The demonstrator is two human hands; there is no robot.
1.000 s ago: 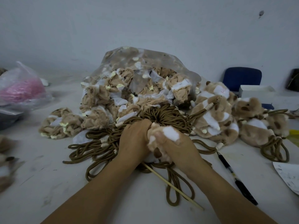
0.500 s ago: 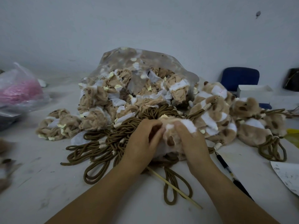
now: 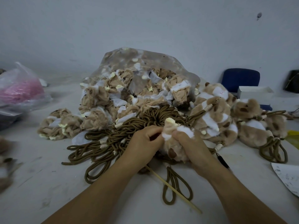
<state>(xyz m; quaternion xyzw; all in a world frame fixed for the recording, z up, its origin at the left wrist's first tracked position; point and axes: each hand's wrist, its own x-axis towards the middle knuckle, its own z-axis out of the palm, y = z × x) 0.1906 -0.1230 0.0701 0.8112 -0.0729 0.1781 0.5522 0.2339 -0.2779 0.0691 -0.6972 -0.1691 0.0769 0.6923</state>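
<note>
The small tan-and-white plush skin with brown spots (image 3: 177,153) sits in the near middle of the grey bench (image 3: 48,183), on top of the tangle of brown cord loops (image 3: 127,135) and between both hands. A second ago the two hands were bunched tight together over it and little of the fur showed. Now they have drawn a little apart. The left hand (image 3: 144,143) pinches the skin's left edge with curled fingers, and the right hand (image 3: 192,147) grips its body from the right, thumb on the white patch. A pale yellow tip (image 3: 169,123) now pokes up from the top of the skin, and more furry surface and a dark brown spot face the camera.

I judge that the skin is being turned fur-side out and that the turn is mostly through; what remains is likely pushing out the small parts and shaping it. The thin wooden stick (image 3: 174,189) lies untouched on the bench just near of the hands, handy for that.

Far behind, the clear plastic bag of inside-out tan skins (image 3: 145,75) is still full, and the heap of fur-side-out plush pieces (image 3: 215,117) lies to the right.
</note>
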